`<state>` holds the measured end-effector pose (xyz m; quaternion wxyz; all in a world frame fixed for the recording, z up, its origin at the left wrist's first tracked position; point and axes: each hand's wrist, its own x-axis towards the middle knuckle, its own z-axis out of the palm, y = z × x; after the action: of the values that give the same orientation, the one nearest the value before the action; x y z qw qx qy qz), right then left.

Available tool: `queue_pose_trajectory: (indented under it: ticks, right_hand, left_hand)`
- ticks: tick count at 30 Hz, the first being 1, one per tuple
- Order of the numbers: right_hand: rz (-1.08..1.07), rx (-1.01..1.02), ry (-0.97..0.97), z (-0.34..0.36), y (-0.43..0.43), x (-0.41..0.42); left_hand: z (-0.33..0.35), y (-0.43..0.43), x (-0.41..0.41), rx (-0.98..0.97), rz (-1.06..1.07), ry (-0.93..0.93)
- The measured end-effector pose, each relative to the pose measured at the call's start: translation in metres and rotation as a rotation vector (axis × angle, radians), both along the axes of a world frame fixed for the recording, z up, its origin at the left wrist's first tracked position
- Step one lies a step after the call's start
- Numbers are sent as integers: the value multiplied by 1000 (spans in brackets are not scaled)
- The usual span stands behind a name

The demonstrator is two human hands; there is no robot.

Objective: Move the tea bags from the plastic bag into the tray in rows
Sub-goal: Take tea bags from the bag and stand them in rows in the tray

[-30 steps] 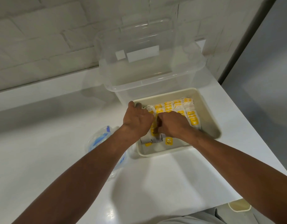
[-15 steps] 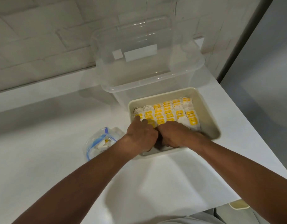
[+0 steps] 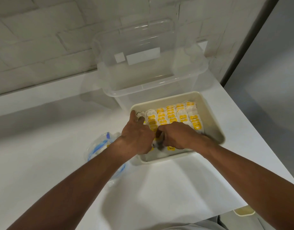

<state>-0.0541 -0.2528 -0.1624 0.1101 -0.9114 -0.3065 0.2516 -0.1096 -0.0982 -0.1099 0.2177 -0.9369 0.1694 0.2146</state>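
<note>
A cream tray (image 3: 215,125) sits on the white counter and holds several rows of tea bags (image 3: 173,114) with yellow tags. Both hands are down inside its near half, knuckles up and close together. My left hand (image 3: 137,135) has curled fingers on a small bunch of tea bags (image 3: 158,144), and one finger stretches to the tray's far-left corner. My right hand (image 3: 177,136) grips the same bunch from the right. The hands hide most of that bunch. The clear plastic bag (image 3: 99,145) with a blue zip lies left of the tray, partly under my left forearm.
A large clear plastic box (image 3: 151,77) stands right behind the tray against the brick wall. The counter's right edge runs close to the tray. A small yellowish object (image 3: 244,211) shows below the counter's front right edge.
Both hands pulled back to the tray's near edge, then shifted forward again toward the rows. The bunch stays between them, and the tray's near floor with loose tags shows again.
</note>
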Motion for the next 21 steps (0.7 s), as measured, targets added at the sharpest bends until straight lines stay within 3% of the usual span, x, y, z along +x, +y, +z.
queue_pose_trajectory:
  ticks: [3,7,11,21]
  right_hand:
    - [-14,31,41,8,-2,4]
    - [-121,301,145,24,-9,3]
    - [-83,283,-40,38,-11,-7]
    - [62,324,-213,48,13,-51]
  left_hand:
    - [11,10,4,-227,62,-22]
    - [27,37,5,-511,115,-154]
    - [31,64,-12,-594,148,-248]
    - [12,93,-61,-727,270,-319]
